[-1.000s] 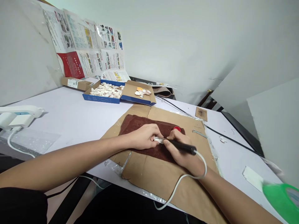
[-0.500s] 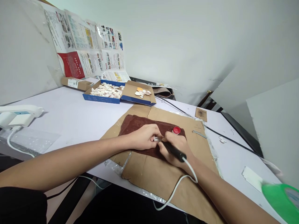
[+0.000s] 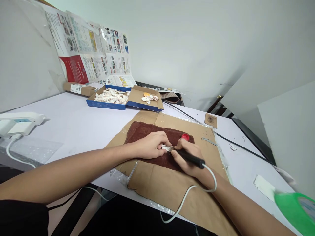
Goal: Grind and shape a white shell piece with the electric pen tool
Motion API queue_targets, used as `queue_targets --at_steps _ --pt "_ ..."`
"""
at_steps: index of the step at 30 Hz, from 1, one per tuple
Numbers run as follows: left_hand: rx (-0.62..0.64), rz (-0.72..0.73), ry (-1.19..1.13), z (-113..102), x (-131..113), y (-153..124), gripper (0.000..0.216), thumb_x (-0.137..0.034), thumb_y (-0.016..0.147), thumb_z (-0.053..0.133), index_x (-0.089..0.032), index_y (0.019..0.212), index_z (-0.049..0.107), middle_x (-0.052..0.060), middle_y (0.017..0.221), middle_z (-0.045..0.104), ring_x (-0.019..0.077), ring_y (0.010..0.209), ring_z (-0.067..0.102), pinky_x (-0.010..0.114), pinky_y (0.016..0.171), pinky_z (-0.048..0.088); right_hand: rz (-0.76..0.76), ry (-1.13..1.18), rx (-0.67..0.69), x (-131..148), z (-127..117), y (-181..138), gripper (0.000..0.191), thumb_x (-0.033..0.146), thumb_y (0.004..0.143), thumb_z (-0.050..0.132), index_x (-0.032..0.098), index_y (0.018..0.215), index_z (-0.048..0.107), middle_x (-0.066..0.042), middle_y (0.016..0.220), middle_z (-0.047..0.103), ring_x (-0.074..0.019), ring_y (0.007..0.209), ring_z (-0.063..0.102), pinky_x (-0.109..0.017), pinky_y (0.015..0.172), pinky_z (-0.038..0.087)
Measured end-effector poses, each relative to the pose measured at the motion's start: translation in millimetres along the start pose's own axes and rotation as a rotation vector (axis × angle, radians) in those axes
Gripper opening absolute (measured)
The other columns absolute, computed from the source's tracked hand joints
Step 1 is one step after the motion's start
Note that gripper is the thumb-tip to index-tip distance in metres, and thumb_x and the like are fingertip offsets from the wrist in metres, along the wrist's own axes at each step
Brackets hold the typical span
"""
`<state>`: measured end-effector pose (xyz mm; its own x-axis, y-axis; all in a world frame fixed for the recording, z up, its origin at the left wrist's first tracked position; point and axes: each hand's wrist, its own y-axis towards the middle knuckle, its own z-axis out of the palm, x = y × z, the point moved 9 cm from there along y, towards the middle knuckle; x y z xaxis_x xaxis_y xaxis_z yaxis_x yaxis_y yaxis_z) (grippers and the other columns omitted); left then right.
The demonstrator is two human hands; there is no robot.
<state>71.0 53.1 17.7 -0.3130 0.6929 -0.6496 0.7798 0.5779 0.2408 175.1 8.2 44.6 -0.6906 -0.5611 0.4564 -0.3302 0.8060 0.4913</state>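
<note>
Between the thumb and fingers of my left hand (image 3: 151, 145) is a small white shell (image 3: 166, 148), held low over a brown cloth (image 3: 142, 129). My right hand (image 3: 188, 155) is closed around the black handle of a corded pen-like tool (image 3: 190, 158). Its thin metal tip points left and meets the shell's right end; whether it touches I cannot tell. A white cord trails from the handle's back end. Just beyond my right hand sits a small red cap or pot (image 3: 185, 137).
Cardboard (image 3: 157, 180) lies under the cloth. A blue box (image 3: 107, 104) of white shells stands behind, more shells on its open lid (image 3: 137, 95). Tweezers (image 3: 209, 141) lie right; a power strip (image 3: 22, 119) is at left. Green tape (image 3: 292, 208) sits at right front.
My right hand and the tool have shifted slightly right, and the handle lies flatter. More of the shell and the metal tip now shows. My left hand has barely moved.
</note>
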Motion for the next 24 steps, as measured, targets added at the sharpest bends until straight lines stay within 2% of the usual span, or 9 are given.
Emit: queue_targets --at_steps 3,9,19,24 --pt "0.007 0.001 0.0 1 1 -1 0.021 -0.008 0.085 0.066 -0.015 0.103 0.074 0.005 0.1 0.064 0.0132 0.078 0.061 0.026 0.077 0.051 -0.046 -0.016 0.038 4 5 -1 0.029 0.029 0.083 0.062 0.026 0.069 0.036 0.005 0.057 0.047 -0.0133 0.049 0.04 -0.03 0.051 0.032" --pt "0.014 0.002 -0.001 0 -1 -2 0.027 -0.005 0.083 0.064 -0.015 0.105 0.075 0.005 0.103 0.064 0.0152 0.084 0.063 0.027 0.08 0.051 0.136 0.168 -0.099 -17 -8 0 0.028 0.032 0.089 0.062 0.026 0.07 0.042 0.003 0.062 0.054 -0.0168 0.059 0.049 -0.032 0.058 0.04" --pt "0.009 -0.014 0.003 -1 -1 -1 0.026 -0.004 0.078 0.064 -0.015 0.099 0.075 0.002 0.094 0.06 0.013 0.074 0.057 0.026 0.074 0.048 0.225 0.214 -0.137 -19 -5 1 0.031 0.032 0.087 0.064 0.026 0.066 0.041 0.003 0.063 0.052 -0.0174 0.062 0.048 -0.034 0.062 0.04" --pt "0.023 -0.015 -0.002 1 -2 -1 0.028 -0.003 0.078 0.063 -0.015 0.102 0.075 0.002 0.095 0.058 0.0121 0.072 0.055 0.026 0.072 0.047 0.274 0.254 -0.143 -27 -3 -2 0.031 0.033 0.086 0.065 0.026 0.066 0.042 0.003 0.065 0.054 -0.0182 0.064 0.05 -0.034 0.062 0.04"
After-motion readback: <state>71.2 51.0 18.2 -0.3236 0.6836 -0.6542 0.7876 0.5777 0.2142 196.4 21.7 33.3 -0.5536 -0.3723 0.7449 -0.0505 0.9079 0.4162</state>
